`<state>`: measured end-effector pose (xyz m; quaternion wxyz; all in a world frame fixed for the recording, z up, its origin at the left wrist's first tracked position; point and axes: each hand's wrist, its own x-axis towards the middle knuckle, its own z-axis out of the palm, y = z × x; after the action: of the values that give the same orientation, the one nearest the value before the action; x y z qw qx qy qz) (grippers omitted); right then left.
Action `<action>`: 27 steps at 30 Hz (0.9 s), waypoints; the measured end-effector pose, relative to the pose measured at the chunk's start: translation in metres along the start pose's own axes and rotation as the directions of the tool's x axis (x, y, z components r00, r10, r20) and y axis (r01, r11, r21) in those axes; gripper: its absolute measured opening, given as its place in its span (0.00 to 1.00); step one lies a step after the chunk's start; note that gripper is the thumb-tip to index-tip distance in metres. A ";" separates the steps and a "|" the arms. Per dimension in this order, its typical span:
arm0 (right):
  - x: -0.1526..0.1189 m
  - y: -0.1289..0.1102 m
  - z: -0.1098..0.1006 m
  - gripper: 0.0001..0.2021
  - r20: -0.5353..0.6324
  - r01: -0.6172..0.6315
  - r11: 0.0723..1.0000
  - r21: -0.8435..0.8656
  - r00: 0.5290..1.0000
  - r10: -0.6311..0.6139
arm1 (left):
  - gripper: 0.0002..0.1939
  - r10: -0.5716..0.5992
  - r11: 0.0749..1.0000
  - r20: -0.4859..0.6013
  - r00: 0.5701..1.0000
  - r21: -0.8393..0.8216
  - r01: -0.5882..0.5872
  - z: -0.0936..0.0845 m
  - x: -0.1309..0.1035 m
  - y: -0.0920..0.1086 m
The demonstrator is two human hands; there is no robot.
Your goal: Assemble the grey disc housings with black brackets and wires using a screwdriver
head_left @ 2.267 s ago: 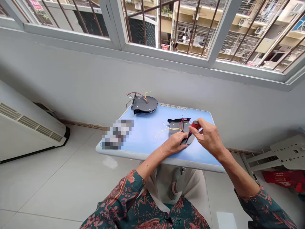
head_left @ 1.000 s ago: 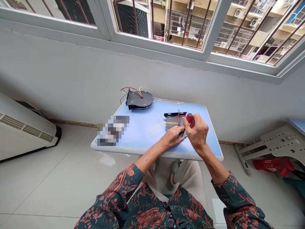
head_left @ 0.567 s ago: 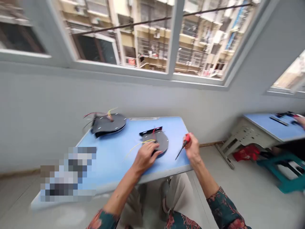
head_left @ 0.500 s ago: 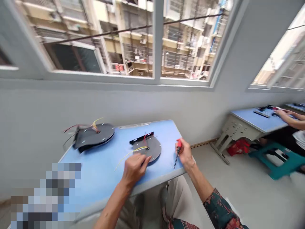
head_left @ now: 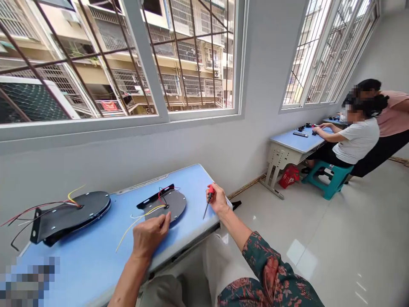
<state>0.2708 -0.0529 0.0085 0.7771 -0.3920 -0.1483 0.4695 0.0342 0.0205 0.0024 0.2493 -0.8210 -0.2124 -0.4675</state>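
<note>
My right hand (head_left: 218, 198) is closed around the red handle of a screwdriver (head_left: 208, 200), its dark shaft slanting down over the desk's right side. My left hand (head_left: 150, 236) is curled, thumb up, against the near edge of a flat dark-grey round unit (head_left: 175, 204). What the curled fingers enclose is hidden. That unit has a slotted black bracket along its back, small screws around its rim, and red, black, white and yellow wires from its middle. A similar, thicker round unit (head_left: 79, 211) with loose wires lies at the desk's left.
Both units lie on a blue desk (head_left: 123, 251) against a wall under barred windows. Pixelated blur covers the lower left corner. Right, a seated person (head_left: 358, 132) works at another desk (head_left: 287, 140), a teal stool (head_left: 334, 177) beneath them; another person bends behind.
The view has swung right, so the desk and both units appear further left and the people at right show more fully. My hands keep much the same pose, the screwdriver still in the right.
</note>
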 end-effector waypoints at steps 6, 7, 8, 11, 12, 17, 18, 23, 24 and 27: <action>-0.011 -0.003 0.002 0.20 -0.068 0.011 1.000 -0.011 0.998 -0.012 | 0.29 -0.324 0.938 0.224 0.919 -0.049 0.343 0.002 -0.005 0.001; -0.014 -0.004 0.003 0.20 -0.079 0.019 1.000 -0.014 0.997 -0.020 | 0.29 -0.358 0.920 0.263 0.896 -0.066 0.387 0.001 -0.004 0.002; -0.016 -0.005 0.005 0.20 -0.088 0.027 0.999 -0.018 0.996 -0.028 | 0.28 -0.381 0.904 0.292 0.877 -0.080 0.419 0.001 -0.002 0.004; -0.022 -0.009 0.008 0.20 -0.105 0.038 0.999 -0.037 0.994 -0.042 | 0.26 -0.395 0.889 0.336 0.855 -0.093 0.448 -0.003 0.003 0.009; -0.023 -0.009 0.009 0.20 -0.107 0.036 0.998 -0.048 0.993 -0.041 | 0.26 -0.396 0.888 0.352 0.848 -0.090 0.452 -0.005 0.004 0.011; -0.020 -0.011 0.009 0.20 -0.064 0.042 0.994 -0.099 0.997 -0.049 | 0.26 -0.472 0.856 0.383 0.794 -0.016 0.517 -0.004 0.001 0.009; -0.018 -0.010 0.008 0.20 -0.048 0.048 0.993 -0.105 0.997 -0.053 | 0.26 -0.501 0.843 0.369 0.783 0.005 0.537 -0.002 0.000 0.006; -0.010 -0.007 -0.004 0.16 0.053 0.096 0.992 -0.083 0.994 -0.092 | 0.21 -0.535 0.825 0.311 0.785 -0.007 0.565 -0.001 -0.007 -0.001; -0.009 -0.005 -0.007 0.17 0.067 0.104 0.992 -0.076 0.993 -0.099 | 0.20 -0.517 0.832 0.314 0.796 -0.033 0.554 -0.001 -0.008 -0.001; -0.006 -0.002 -0.013 0.20 0.075 0.124 0.991 -0.055 0.990 -0.120 | 0.15 -0.422 0.858 0.349 0.837 -0.145 0.493 -0.002 -0.010 0.001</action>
<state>0.2762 -0.0645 0.0024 0.7865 -0.3879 -0.2137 0.4304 0.0288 0.0174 -0.0061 -0.0026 -0.8308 -0.3843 -0.4025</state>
